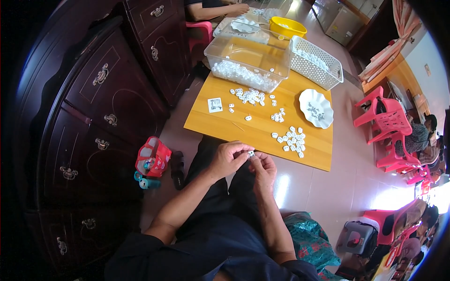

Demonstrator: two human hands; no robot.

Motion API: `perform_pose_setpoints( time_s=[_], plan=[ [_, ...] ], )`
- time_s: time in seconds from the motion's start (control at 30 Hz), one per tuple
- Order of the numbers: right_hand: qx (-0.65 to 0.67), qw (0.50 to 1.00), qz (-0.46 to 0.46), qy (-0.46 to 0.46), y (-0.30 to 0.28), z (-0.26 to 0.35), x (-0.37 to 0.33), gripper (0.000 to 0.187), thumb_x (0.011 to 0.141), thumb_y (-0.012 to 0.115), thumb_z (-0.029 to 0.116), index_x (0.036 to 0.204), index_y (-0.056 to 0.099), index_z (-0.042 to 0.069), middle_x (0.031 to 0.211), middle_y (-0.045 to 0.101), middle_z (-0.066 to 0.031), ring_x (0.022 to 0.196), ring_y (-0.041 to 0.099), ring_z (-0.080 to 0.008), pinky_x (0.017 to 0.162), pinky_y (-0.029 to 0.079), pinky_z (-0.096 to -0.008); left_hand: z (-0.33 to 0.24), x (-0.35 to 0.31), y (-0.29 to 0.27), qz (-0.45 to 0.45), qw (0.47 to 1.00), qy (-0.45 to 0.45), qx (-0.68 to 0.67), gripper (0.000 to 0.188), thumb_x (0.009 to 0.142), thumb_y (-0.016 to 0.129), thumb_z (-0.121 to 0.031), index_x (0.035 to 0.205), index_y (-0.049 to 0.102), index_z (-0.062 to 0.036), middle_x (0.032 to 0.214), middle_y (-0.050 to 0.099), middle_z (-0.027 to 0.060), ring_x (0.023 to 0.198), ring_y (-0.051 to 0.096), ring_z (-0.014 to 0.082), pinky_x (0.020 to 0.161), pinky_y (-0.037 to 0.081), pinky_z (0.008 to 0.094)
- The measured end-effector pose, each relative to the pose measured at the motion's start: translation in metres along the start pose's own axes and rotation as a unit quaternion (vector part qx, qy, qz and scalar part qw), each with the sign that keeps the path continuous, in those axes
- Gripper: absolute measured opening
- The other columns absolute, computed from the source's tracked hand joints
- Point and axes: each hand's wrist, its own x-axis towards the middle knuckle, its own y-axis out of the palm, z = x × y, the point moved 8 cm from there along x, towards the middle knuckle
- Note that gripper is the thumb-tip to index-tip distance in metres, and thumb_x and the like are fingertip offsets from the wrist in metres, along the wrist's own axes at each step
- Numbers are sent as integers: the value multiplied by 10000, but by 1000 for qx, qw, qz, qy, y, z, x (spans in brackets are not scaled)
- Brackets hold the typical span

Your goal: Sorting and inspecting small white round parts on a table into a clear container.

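Small white piece (251,153) sits pinched between the fingertips of both hands, held over the lap just short of the table (220,125) edge. The left hand (228,158) and right hand (264,167) are both closed on it. Best kept steady with light pressure, near the loose white pieces (290,139).

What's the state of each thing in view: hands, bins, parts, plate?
Left hand: shut on small white plastic part, pinched over the lap.
Right hand: fingertips also on that part.
Clear plastic bin: open, a layer of white parts at its bottom.
White slotted basket: open, some white pieces inside.
Yellow round bowl: upright.
White scalloped plate: flat on wooden table.
Loose white parts: scattered in clusters.
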Motion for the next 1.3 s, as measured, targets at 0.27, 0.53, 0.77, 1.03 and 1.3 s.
perform_pose_setpoints(
  time_s=[0.27, 0.53, 0.77, 1.03, 1.3],
  plan=[
    [10, 995, 40, 95, -1, -17, 2, 150, 986, 645, 160, 1035, 685, 25, 889, 708, -16, 730, 625, -81, 656, 483, -208, -4, 1, 1, 45, 998, 30, 34, 168, 847, 694, -8, 1014, 713, 5, 909, 714, 117, 774, 699, 199, 700, 548, 298],
    [104, 983, 45, 144, 3, -31, 5, 163, 1001, 620, 199, 1044, 683, 55, 933, 714, -31, 800, 656, -103, 766, 535, -255, -30, 0, 7, 30, 981, 57, 183, 326, 790, 722, -79, 1110, 681, -40, 994, 675, 114, 937, 668, 305, 812, 550, 375],
    [164, 966, 55, 194, 2, -39, 3, 156, 996, 617, 207, 1042, 686, 75, 978, 720, -32, 863, 675, -127, 792, 548, -291, -16, 0, 9, 53, 972, 81, 215, 285, 789, 740, -110, 1060, 687, -40, 999, 684, 112, 934, 661, 320, 805, 544, 394],
    [163, 966, 43, 195, -3, -40, 4, 148, 986, 625, 198, 997, 709, 76, 928, 719, -27, 816, 676, -135, 782, 550, -293, -21, 5, 13, 76, 968, 90, 223, 254, 795, 739, -123, 1028, 691, -34, 980, 693, 120, 909, 672, 313, 792, 545, 396],
    [150, 978, -2, 142, -13, -38, 7, 161, 970, 632, 164, 943, 721, 32, 815, 694, -28, 723, 630, -116, 708, 508, -260, -19, 10, 27, 88, 959, 117, 241, 214, 818, 720, -133, 1008, 697, -36, 957, 701, 113, 899, 677, 302, 774, 551, 382]
  ],
)
